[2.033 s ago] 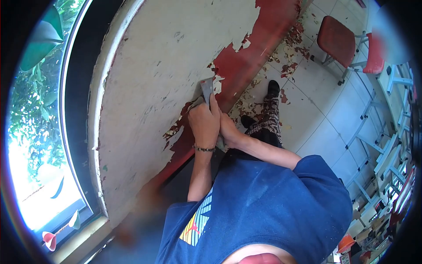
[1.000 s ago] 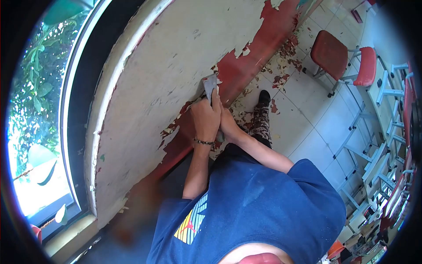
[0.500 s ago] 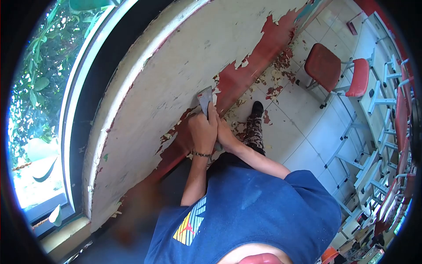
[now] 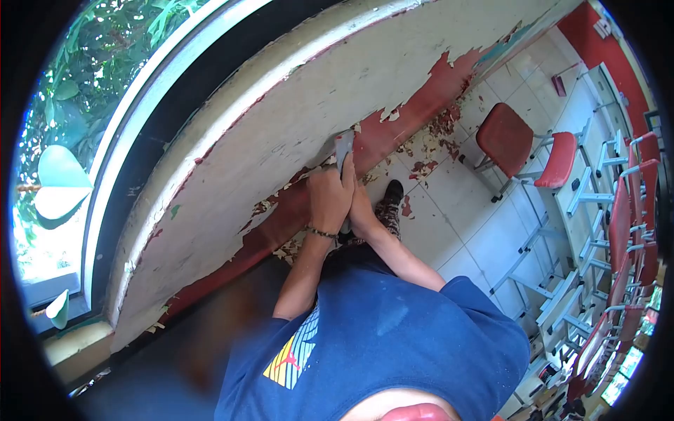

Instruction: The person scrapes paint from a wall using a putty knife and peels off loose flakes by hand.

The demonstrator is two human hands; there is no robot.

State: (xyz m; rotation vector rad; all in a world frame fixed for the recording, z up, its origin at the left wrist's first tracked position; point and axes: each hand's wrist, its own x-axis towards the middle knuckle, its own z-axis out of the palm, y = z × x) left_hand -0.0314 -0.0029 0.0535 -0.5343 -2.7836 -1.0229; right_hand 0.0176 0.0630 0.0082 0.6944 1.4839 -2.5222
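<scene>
My left hand (image 4: 330, 198), with a beaded bracelet at the wrist, is wrapped round a paint scraper (image 4: 342, 146), one finger stretched along its metal blade. Pressed against it from the right, my right hand (image 4: 361, 210) also grips the scraper; its fingers are largely hidden. Most of the handle is covered by the hands. The blade is tilted and its tip is at the peeling wall (image 4: 281, 126), where the whitish paint meets a bared red band (image 4: 404, 133). Ragged paint edges run along that border.
Paint flakes (image 4: 423, 168) litter the tiled floor (image 4: 449, 203) along the wall's foot. A red chair (image 4: 505, 139) stands on the right, with several more chairs and desks (image 4: 572, 196) beyond it. A window with leaves outside (image 4: 84, 91) is at the upper left.
The scraper and both hands have shifted slightly right along the wall, and the blade has turned to show a narrower face. The camera view has also tilted a little.
</scene>
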